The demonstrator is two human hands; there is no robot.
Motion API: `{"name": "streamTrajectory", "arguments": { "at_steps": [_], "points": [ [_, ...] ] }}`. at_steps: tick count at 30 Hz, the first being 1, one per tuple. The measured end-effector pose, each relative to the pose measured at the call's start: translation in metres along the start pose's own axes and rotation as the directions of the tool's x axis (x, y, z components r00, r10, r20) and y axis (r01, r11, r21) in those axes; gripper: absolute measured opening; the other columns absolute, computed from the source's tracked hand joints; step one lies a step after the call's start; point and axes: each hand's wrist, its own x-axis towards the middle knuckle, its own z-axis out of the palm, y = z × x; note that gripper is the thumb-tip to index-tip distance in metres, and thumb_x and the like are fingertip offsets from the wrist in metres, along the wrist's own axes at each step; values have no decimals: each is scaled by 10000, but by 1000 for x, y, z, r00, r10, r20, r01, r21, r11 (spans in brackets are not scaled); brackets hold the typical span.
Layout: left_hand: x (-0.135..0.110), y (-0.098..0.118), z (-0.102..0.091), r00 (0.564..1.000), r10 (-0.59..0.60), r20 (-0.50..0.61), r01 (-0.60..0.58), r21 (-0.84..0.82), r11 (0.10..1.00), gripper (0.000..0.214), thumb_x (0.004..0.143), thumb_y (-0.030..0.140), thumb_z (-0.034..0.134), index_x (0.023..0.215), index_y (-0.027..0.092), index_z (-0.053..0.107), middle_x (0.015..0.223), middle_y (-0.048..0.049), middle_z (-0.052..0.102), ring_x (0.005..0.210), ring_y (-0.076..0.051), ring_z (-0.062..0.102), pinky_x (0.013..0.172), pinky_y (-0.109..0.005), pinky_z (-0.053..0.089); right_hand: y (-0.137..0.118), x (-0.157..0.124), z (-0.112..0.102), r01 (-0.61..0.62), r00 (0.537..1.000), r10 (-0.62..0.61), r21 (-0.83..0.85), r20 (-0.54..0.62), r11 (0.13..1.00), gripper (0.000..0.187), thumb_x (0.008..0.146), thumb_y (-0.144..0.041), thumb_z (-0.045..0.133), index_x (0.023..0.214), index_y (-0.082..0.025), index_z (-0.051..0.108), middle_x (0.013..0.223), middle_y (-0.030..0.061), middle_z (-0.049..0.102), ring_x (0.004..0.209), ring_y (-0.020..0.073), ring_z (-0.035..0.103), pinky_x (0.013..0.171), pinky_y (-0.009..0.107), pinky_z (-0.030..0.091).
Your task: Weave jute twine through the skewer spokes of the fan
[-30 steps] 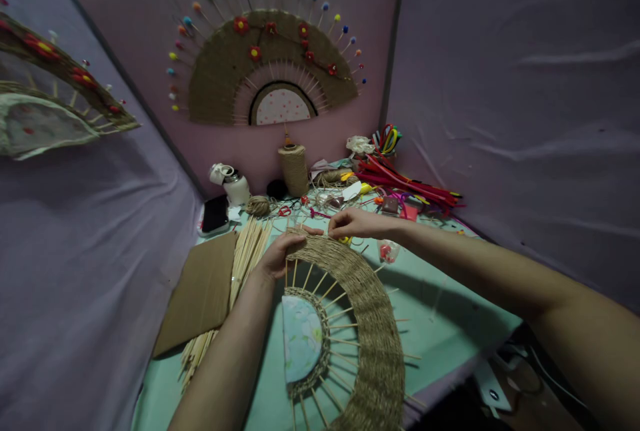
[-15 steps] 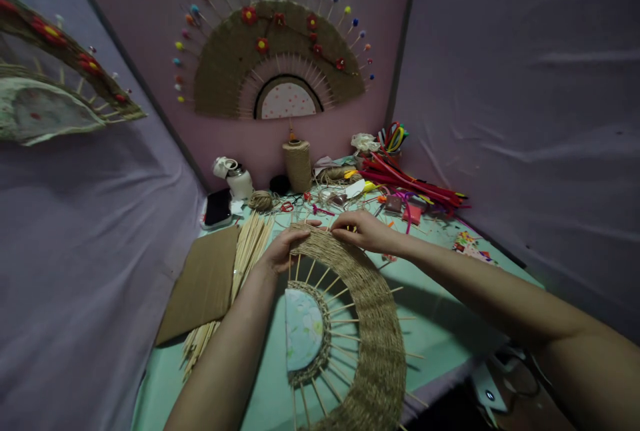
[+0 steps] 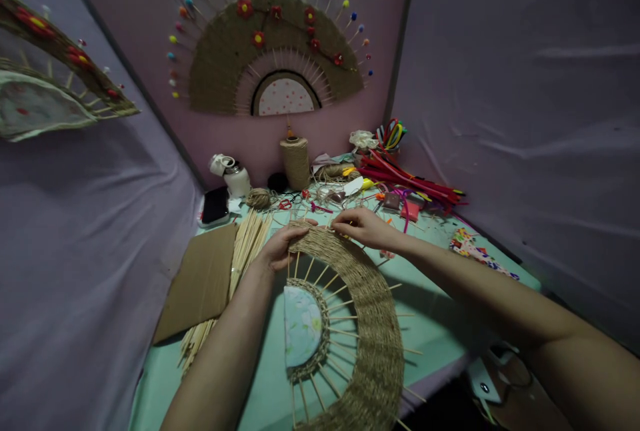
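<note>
A half-round woven jute fan on thin wooden sticks lies on the mint-green table, with a pale floral paper half-disc at its centre. My left hand grips the fan's far end, fingers curled over the woven band. My right hand pinches the jute weave at the same far edge, fingers closed on the cord. What lies under the fingertips is hidden.
A bundle of bamboo sticks and a brown cardboard sheet lie left of the fan. A jute spool, small twine ball, white bottle, black phone and red pipe cleaners crowd the back. A finished fan hangs on the wall.
My right hand has slid slightly along the fan's far edge, staying pinched on the weave. My left hand keeps its hold. The view has shifted a little.
</note>
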Motion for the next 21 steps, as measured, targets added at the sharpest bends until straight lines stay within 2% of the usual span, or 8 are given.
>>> {"name": "streamTrajectory", "arguments": {
  "at_steps": [3,6,12,16,21],
  "points": [
    [-1,1,1,1000,0,-9,0,1,1000,227,705,99,614,931,105,622,833,-91,698,681,-154,661,606,-230,536,7,3,-3,-125,992,121,143,32,982,294,861,-351,469,820,-129,658,759,55,665,690,134,580,659,259,442],
    [0,0,1,1000,-1,-14,1,10,1000,239,699,106,626,938,99,623,840,-99,698,695,-165,664,604,-234,538,10,4,-4,-186,982,188,212,14,959,299,842,-384,501,823,-126,652,756,60,664,673,128,573,642,252,441],
    [1,-1,0,1000,-4,-28,4,22,1000,251,697,107,633,947,97,632,815,-79,690,662,-148,651,579,-221,526,3,5,3,-175,985,169,205,43,963,270,741,-375,614,802,-119,671,735,45,659,649,118,556,605,232,423],
    [-3,3,5,998,-2,-62,4,34,999,206,696,98,627,901,99,649,766,-65,683,641,-140,639,559,-209,511,2,8,9,-185,982,188,192,3,964,218,734,-321,586,718,-117,660,662,31,636,599,107,537,566,220,406],
    [-6,5,8,995,1,-102,7,75,997,222,690,94,629,909,99,666,762,-64,689,594,-120,619,486,-180,469,2,8,13,-140,986,143,35,-90,990,169,722,-265,553,665,-135,644,609,13,616,571,100,512,544,213,368]
  ]
}}
